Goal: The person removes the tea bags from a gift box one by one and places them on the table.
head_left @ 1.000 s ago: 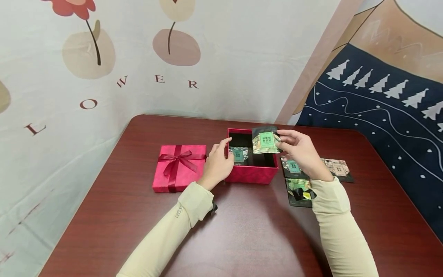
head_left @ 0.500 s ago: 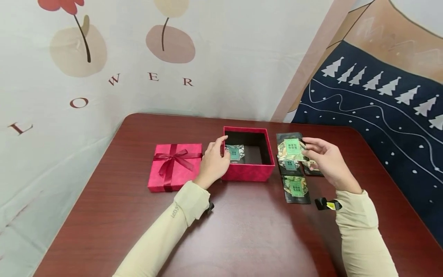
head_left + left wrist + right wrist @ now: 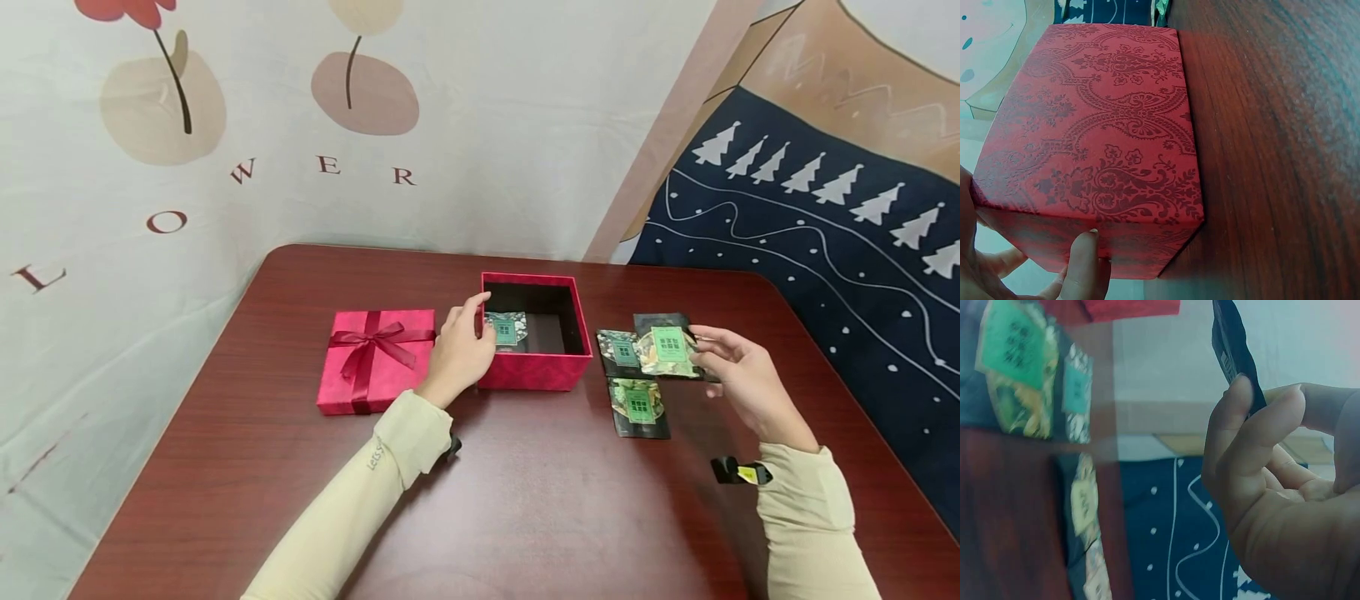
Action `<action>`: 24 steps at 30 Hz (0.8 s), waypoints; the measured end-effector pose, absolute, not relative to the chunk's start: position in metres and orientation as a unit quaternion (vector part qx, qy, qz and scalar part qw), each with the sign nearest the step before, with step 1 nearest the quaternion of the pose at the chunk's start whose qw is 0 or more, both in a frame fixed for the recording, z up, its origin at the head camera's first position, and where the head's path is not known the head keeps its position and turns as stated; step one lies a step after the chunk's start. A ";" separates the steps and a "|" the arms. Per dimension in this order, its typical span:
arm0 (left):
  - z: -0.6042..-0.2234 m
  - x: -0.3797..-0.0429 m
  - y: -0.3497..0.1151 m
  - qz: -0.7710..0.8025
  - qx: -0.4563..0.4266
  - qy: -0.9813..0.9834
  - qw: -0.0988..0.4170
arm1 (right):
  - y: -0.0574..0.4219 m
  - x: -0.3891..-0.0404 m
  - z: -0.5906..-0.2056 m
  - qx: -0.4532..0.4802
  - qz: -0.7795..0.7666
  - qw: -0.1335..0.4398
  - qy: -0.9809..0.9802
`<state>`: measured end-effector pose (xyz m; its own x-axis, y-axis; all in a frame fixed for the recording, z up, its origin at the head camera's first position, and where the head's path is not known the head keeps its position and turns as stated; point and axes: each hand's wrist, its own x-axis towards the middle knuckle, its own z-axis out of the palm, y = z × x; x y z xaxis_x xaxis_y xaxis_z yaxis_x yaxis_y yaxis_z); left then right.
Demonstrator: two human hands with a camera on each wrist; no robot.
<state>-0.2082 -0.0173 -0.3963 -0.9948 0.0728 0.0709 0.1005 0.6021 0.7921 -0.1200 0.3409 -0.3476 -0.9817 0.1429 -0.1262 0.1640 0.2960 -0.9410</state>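
My right hand (image 3: 750, 383) pinches the edge of a flat black sachet (image 3: 666, 348) with a green label. The sachet is above the table and seen edge-on, as a thin dark pouch (image 3: 1235, 353), in the right wrist view. Below and beside it lie a teal-labelled sachet (image 3: 621, 353) and a green one (image 3: 639, 407); the held sachet mostly hides another behind it. At the red gift box (image 3: 536, 372), my left hand (image 3: 462, 354) grips the left wall, one finger (image 3: 1084, 262) pressed on its outside. One teal-labelled sachet (image 3: 506, 329) sits inside the box's left part.
The red lid (image 3: 378, 367) with a ribbon bow lies left of the box. Printed cloths (image 3: 517, 125) hang behind the brown table (image 3: 525, 500). Two light-labelled sachets, one with a yellowish label (image 3: 1085, 503), show low in the right wrist view.
My right hand has carried the green-labelled sachet from over the box to the right, then nearer, over the sachets on the table. My left hand has stayed at the box's left wall.
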 end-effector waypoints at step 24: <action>-0.394 -0.206 -0.019 -0.455 -0.051 -0.889 0.001 | 0.394 -0.081 -0.396 0.149 -0.575 0.047 0.803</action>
<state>-0.2062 -0.0192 -0.3937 -0.9948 0.0898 0.0489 0.0921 0.5803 0.8092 -0.0814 0.3936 -0.3959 -0.9510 0.1861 -0.2469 0.2938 0.2947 -0.9093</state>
